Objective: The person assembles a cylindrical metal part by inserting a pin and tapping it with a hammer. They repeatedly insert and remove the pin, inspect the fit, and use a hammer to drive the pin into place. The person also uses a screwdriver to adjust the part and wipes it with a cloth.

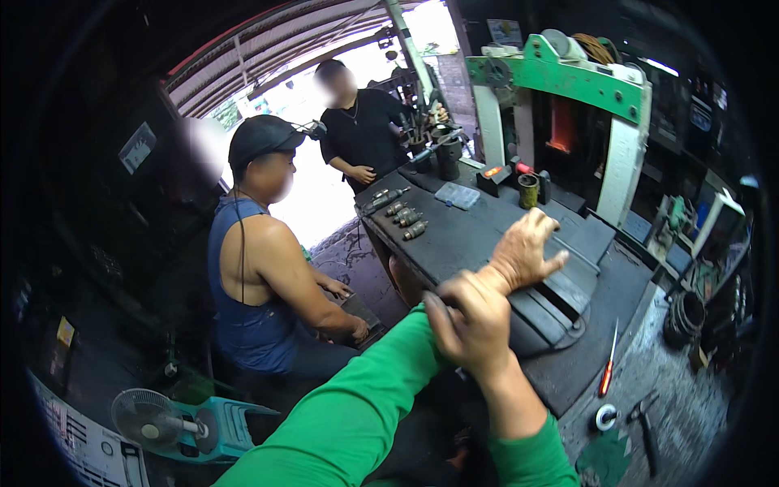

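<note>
My left arm, in a green sleeve (pixel 349 398), reaches across the front of the dark workbench (pixel 475 231). At its end my left hand (pixel 523 253) is open over a grey bench vise (pixel 560 304), its thumb apart and its fingers slightly bent. The hand holds nothing; whether it touches the vise I cannot tell. My right hand (pixel 473 321) is closed around the cuff end of the left sleeve, just behind the wrist. Part of the vise is hidden behind both hands.
Several dark cylindrical metal parts (pixel 406 215) and a clear plastic case (pixel 458 196) lie on the bench. A green press frame (pixel 568 81) stands behind. A screwdriver (pixel 608 365) and hammer (pixel 645 430) lie at right. One person (pixel 264 252) sits left; another (pixel 361 130) stands beyond. A fan (pixel 154 422) is lower left.
</note>
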{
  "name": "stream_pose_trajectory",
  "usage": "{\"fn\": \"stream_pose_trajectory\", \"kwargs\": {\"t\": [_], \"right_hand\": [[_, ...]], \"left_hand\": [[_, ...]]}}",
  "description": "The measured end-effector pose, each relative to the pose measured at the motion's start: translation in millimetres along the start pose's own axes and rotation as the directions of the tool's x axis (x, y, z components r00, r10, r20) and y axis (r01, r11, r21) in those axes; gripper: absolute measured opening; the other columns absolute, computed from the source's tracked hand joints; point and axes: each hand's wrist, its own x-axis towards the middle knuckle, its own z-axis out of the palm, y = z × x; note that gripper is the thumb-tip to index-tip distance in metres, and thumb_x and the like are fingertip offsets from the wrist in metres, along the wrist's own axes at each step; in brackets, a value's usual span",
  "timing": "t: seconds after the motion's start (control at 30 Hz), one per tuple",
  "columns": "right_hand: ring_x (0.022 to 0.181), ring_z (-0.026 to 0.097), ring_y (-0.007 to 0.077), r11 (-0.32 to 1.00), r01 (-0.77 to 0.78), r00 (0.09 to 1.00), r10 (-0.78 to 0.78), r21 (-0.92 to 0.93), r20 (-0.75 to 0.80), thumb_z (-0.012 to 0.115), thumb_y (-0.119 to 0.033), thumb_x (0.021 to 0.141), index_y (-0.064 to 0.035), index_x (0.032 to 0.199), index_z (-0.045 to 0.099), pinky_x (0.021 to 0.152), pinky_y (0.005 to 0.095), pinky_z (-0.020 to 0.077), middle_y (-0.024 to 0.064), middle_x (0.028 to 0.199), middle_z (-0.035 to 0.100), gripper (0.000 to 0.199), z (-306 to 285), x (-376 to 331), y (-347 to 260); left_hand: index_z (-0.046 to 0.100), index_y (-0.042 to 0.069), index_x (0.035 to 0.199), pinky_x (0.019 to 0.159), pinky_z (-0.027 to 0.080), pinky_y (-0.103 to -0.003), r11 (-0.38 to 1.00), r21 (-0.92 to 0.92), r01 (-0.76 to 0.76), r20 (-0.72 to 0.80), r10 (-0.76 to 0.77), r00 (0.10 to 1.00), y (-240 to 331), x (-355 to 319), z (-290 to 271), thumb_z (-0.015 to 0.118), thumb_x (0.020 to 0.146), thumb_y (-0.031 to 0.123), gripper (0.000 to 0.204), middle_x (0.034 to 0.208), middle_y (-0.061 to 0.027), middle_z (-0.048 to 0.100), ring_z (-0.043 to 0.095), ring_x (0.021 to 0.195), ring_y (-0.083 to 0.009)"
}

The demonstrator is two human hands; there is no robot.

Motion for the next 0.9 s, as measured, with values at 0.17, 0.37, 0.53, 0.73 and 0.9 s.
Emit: {"fn": "stream_pose_trajectory", "kwargs": {"t": [0.17, 0.37, 0.53, 0.73, 0.9], "right_hand": [[0.061, 0.059, 0.0299, 0.881, -0.447, 0.894, 0.431, -0.156, -0.126, 0.071, -0.008, 0.088, -0.0016, 0.079, 0.061, 0.058, 0.0377, 0.0460, 0.0141, 0.071, 0.060, 0.014, -90, -215, -41], [0.117, 0.068, 0.0407, 0.333, -0.477, 0.109, 0.941, -0.813, 0.322, 0.062, -0.050, 0.100, -0.0048, 0.130, 0.068, 0.103, 0.0502, 0.0536, 0.0261, 0.124, 0.071, 0.054, -179, -557, -160], [0.109, 0.069, 0.0427, 0.074, -0.474, -0.154, 0.974, -0.877, 0.166, 0.065, -0.047, 0.098, -0.0027, 0.118, 0.070, 0.096, 0.0509, 0.0555, 0.0261, 0.115, 0.072, 0.050, -197, -677, -165], [0.100, 0.071, 0.0452, 0.320, -0.530, 0.228, 0.946, -0.785, 0.231, 0.070, -0.045, 0.095, -0.0001, 0.104, 0.071, 0.087, 0.0517, 0.0578, 0.0261, 0.105, 0.074, 0.046, -106, -582, -80], [0.082, 0.071, 0.0439, 0.523, -0.631, 0.257, 0.838, -0.573, 0.482, 0.070, -0.048, 0.096, 0.0009, 0.090, 0.071, 0.075, 0.0515, 0.0562, 0.0277, 0.088, 0.071, 0.049, -65, -320, -5]], "left_hand": [[0.066, 0.002, 0.118, 0.096, 0.054, -0.046, 0.995, 0.061, 0.074, 0.018, -0.075, 0.997, 2, 0, 6, 0.077, 0.087, 0.042, 0.051, 0.114, -0.0184, 0.061, 0.064, 0.109, -0.0391], [0.067, 0.004, 0.115, 0.095, 0.055, -0.047, 0.982, 0.147, 0.120, 0.055, -0.130, 0.990, 8, 3, 7, 0.075, 0.089, 0.048, 0.052, 0.114, -0.0187, 0.062, 0.065, 0.108, -0.0401], [0.067, 0.003, 0.115, 0.094, 0.055, -0.046, 0.989, 0.079, 0.125, 0.075, -0.130, 0.989, 5, 3, 10, 0.077, 0.088, 0.047, 0.052, 0.115, -0.0182, 0.062, 0.066, 0.107, -0.0391], [0.068, 0.002, 0.114, 0.096, 0.055, -0.046, 0.994, 0.011, 0.109, 0.065, -0.109, 0.992, 0, 2, 7, 0.077, 0.089, 0.045, 0.051, 0.115, -0.0185, 0.062, 0.065, 0.110, -0.0393], [0.067, 0.000, 0.110, 0.093, 0.055, -0.045, 0.989, -0.123, 0.086, 0.034, -0.082, 0.996, -7, 2, 5, 0.078, 0.087, 0.040, 0.047, 0.110, -0.0198, 0.063, 0.066, 0.104, -0.0389]]}}
